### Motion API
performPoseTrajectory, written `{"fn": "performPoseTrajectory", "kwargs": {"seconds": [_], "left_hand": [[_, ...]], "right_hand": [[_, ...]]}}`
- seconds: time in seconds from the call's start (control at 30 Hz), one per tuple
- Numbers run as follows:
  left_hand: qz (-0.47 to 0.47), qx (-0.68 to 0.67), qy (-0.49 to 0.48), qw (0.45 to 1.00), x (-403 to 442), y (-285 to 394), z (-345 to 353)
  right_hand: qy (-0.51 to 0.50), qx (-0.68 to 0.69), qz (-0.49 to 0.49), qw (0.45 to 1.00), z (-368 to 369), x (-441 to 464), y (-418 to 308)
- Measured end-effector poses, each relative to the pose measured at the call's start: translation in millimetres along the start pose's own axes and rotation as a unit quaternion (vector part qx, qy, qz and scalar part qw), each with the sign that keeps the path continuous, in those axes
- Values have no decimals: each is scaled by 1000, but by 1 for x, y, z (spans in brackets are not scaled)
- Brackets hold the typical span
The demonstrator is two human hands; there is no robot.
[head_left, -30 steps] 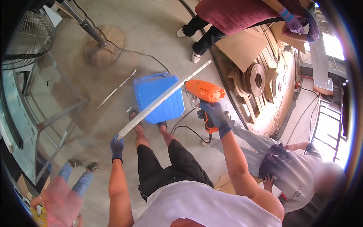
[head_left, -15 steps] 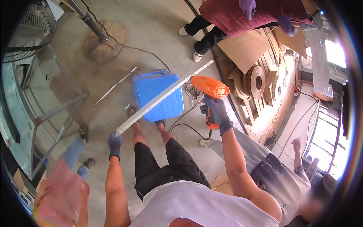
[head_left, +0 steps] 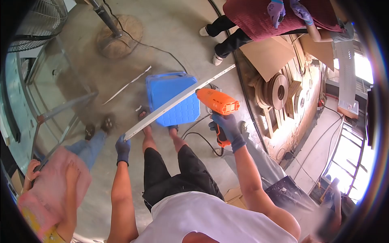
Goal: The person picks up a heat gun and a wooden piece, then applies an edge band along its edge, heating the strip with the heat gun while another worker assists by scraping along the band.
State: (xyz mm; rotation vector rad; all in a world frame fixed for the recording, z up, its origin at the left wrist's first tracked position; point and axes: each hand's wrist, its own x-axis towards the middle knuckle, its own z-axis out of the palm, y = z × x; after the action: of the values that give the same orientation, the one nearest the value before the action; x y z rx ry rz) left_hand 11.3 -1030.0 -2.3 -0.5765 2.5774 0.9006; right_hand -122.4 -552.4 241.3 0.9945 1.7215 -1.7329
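Note:
My gloved left hand [head_left: 122,149] is closed around the near end of a long, pale, straight bar [head_left: 160,112] with small marks or holes along it. The bar slants up and away to the right, above a blue plastic stool [head_left: 173,97]. In my gloved right hand [head_left: 227,126] is an orange corded heat gun [head_left: 219,101], gripped by its handle. Its nozzle points left, very close to the bar's far half; whether they touch I cannot tell.
A pedestal fan [head_left: 38,24] and a metal frame [head_left: 67,108] stand at left. Coiled reels [head_left: 278,91] and cardboard [head_left: 267,58] lie at right. Cables and a white strip [head_left: 127,85] are on the floor. Co-workers stand left [head_left: 56,186], upper right [head_left: 279,18] and lower right [head_left: 289,194].
The heat gun has shifted left and slightly down, its nozzle now nearer the bar's middle. The co-worker at left has moved, and the upper-right co-worker's hands have come closer together.

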Motion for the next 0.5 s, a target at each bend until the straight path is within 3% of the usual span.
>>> {"fn": "performPoseTrajectory", "kwargs": {"seconds": [0.5], "left_hand": [[-1,-6,18,1000,-3,5,1]], "right_hand": [[-12,-14,-27,999,13,-4,15]]}}
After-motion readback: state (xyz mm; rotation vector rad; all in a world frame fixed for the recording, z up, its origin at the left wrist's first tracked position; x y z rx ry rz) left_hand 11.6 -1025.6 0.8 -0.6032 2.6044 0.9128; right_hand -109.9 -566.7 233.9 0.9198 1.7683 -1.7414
